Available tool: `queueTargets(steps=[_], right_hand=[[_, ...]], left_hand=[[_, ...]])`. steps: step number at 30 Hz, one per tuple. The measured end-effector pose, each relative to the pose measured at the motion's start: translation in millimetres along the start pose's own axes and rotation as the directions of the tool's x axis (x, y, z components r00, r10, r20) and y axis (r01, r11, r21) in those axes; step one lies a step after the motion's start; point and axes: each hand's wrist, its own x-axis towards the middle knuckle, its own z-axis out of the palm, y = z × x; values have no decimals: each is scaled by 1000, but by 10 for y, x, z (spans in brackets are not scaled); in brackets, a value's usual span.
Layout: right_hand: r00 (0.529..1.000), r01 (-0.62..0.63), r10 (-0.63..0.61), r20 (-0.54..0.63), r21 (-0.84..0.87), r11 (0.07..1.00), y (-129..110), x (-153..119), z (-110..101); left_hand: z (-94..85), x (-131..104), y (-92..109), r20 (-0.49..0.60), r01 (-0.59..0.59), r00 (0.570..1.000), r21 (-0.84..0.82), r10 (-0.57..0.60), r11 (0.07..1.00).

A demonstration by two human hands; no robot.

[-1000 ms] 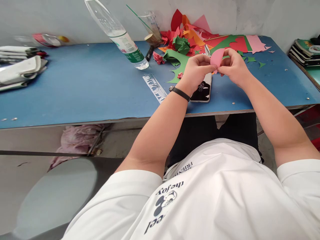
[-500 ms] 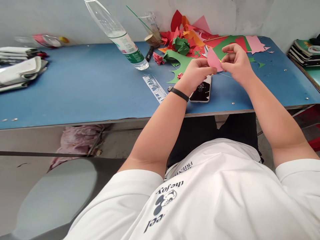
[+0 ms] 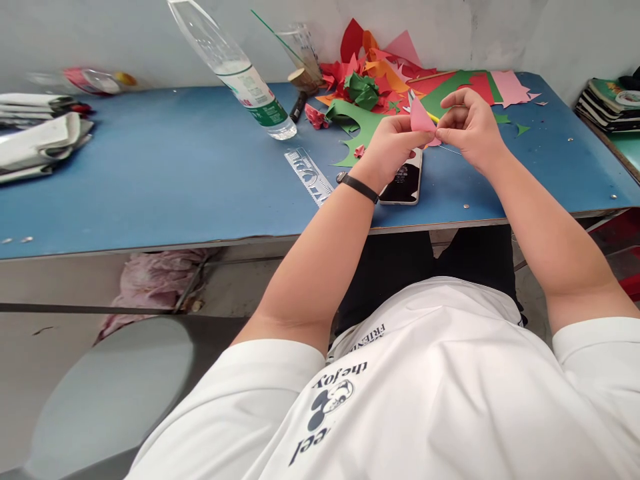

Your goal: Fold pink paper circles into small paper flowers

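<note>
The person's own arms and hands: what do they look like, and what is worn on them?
Both the left hand and right hand are ungloved, with bare forearms below short, plain white sleeves. The left wrist wears a narrow black band; the right wrist shows nothing worn.

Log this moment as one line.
left grip: holds pink paper | right grip: at paper's right edge | phone: face-up on blue table | clear ruler: left of phone

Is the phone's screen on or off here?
On: small pale clock digits show on the dark face of the phone.
</note>
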Motion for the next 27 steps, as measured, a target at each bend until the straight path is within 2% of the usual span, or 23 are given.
queueTargets(steps=[4, 8, 12, 18, 27], right_hand=[[996, -78, 80, -32, 32, 996, -106, -34, 46], [984, -173, 176, -27, 85, 981, -187, -43, 141], [986, -160, 164, -25, 116, 980, -149, -40, 189], [996, -84, 84, 10, 148, 985, -70, -16, 140], [980, -189, 197, -38, 152, 970, -190, -44, 231]], left_hand=[[-12, 27, -85, 3, -53, 999, -12, 53, 999], [-18, 39, -147, 62, -73, 995, -24, 75, 997], [9, 30, -133, 67, -80, 994, -61, 84, 995], [59, 55, -159, 16, -93, 996, -8, 93, 996], [90, 35, -125, 17, -55, 998, 12, 55, 998]])
